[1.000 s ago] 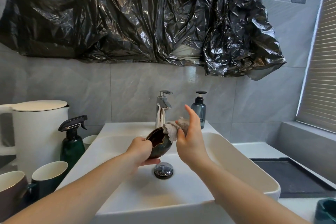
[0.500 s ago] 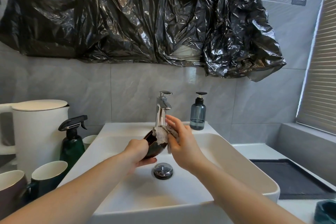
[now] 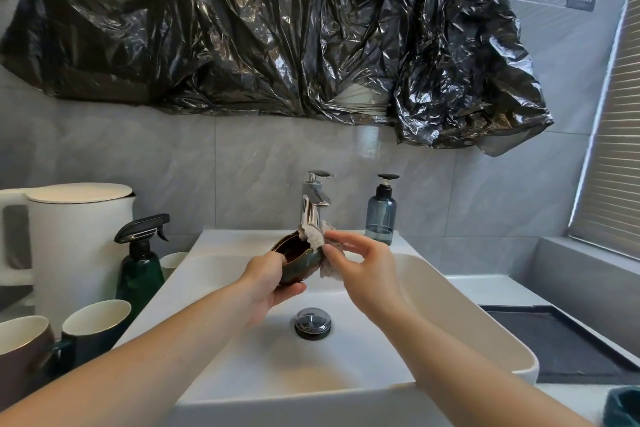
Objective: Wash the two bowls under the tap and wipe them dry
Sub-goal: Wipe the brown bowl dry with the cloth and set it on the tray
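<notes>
Over the white basin [image 3: 460, 291], just in front of the tap [image 3: 313, 204], I see the left hand [image 3: 266, 282] curled around the dark bowl [image 3: 300, 262], holding it tilted. The right hand [image 3: 367, 269] pinches a pale cloth [image 3: 317, 239] against the bowl's rim.

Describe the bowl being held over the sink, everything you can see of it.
The bowl is small, round and glossy, ceramic by its look: dark green outside, dark brown inside, with a thin lighter rim. It is tilted, its opening facing up and to the left, above the white sink and just below the tap. The left hand grips its near side, thumb on the rim. The right hand pinches a pale cloth draped over its far rim. No water is seen running.
</notes>
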A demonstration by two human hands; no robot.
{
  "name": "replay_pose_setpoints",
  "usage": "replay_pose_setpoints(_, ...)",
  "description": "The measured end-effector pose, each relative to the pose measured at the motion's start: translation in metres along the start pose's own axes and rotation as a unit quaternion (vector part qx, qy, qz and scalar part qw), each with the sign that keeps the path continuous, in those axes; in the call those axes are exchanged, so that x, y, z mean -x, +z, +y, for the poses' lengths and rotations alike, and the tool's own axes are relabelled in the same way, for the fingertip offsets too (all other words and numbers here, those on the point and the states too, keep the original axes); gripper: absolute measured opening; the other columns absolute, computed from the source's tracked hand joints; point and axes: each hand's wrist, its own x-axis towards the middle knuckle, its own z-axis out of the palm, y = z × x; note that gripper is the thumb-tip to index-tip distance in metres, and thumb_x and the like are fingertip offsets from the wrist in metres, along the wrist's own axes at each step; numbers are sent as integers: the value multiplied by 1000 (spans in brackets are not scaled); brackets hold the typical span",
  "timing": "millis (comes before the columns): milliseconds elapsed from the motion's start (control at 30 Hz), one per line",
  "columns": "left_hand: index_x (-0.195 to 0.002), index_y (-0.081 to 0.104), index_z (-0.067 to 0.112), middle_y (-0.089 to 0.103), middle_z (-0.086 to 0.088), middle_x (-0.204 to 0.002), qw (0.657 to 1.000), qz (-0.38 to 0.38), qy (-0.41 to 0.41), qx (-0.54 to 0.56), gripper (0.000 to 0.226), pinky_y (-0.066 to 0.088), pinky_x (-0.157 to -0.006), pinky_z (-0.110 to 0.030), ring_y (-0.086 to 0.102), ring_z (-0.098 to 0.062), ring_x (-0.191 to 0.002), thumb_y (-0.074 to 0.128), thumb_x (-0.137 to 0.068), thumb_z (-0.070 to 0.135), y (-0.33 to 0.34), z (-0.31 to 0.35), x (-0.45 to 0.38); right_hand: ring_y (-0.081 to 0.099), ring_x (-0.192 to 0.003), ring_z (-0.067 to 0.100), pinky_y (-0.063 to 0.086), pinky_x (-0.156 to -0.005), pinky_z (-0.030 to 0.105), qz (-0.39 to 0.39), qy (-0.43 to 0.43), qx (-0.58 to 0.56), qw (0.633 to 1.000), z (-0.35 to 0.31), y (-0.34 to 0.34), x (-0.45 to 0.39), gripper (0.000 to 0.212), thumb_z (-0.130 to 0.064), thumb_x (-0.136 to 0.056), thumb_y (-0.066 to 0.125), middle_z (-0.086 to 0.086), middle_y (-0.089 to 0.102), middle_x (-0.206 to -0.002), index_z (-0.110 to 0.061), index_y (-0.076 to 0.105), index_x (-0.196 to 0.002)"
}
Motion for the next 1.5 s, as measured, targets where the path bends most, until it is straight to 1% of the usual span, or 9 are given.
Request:
replay_pose_setpoints(133,-106,65,4,73,-15,-70,999,-18,-9,43,26,56,-41,-24,63,-28,-65,39,-100,6,-2,3,4,67,-105,-4,55,-77,12,-13,-30,-4,999,-2,3,3,25,-15,-89,81,-14,74,-110,-23,80,-113)
replay_pose_setpoints(300,-117,66,7,70,-20,-102,998,-33,-8,55,31,56,-43,-24,62,-29,-69,39,-108,20,-3,4,3,60,-101,-8,53,-75,12,19,-45,52,997,1,1,2,13,-23,-92,78,-14,66,-108,-32,79,-102)
replay_pose_setpoints(600,-124,58,3,67,-23,-101,997,-40,22,60,24,57,-43,-24,65,-33,-69,46,-112,20,4,2,7,67,-95,6,51,-76,14,50,2,56,997,11,3,-5,18,-19,-97,70,-12,72,-105,-36,71,-92)
replay_pose_setpoints(833,-126,55,1,66,-25,-119,991,-19,66,114,21,64,-54,-30,71,-32,-87,48,-109,12,4,8,2,70,-96,8,62,-82,32,-8,-33,15,999,5,9,3,21,-10,-93,74,-14,72,-98,-31,72,-89)
replay_pose_setpoints(1000,-117,65,12,71,-16,-101,996,-21,60,64,33,56,-67,-37,64,-28,-77,40,-113,33,-2,7,3,69,-95,6,58,-81,19,-23,-61,38,997,1,9,6,29,-10,-92,75,-15,73,-103,-34,75,-108)
replay_pose_setpoints(1200,-115,60,7,65,-21,-92,996,-24,53,63,23,50,-45,-24,58,-27,-62,46,-109,25,0,5,-1,61,-97,-8,49,-84,10,27,-26,38,999,5,5,-1,23,-18,-98,70,-8,66,-110,-33,79,-113)
replay_pose_setpoints(1267,-119,59,4,65,-22,-93,996,-45,48,56,24,52,-45,-23,60,-29,-64,46,-109,22,1,2,1,64,-101,-4,53,-94,21,18,0,42,999,5,4,-2,22,-27,-101,66,-8,68,-113,-40,79,-114)
replay_pose_setpoints(1400,-125,60,3,66,-22,-93,996,-63,52,43,28,55,-47,-25,59,-28,-65,44,-111,21,5,-1,4,69,-66,8,58,-55,31,5,63,-16,998,2,3,-1,19,-28,-103,64,6,74,-103,-34,78,-114)
replay_pose_setpoints(1500,-121,59,5,66,-23,-93,996,-49,61,48,25,56,-48,-26,60,-29,-66,42,-112,21,5,-1,2,69,-75,12,56,-63,32,34,29,6,999,2,3,0,13,-28,-96,73,-1,74,-97,-35,78,-105)
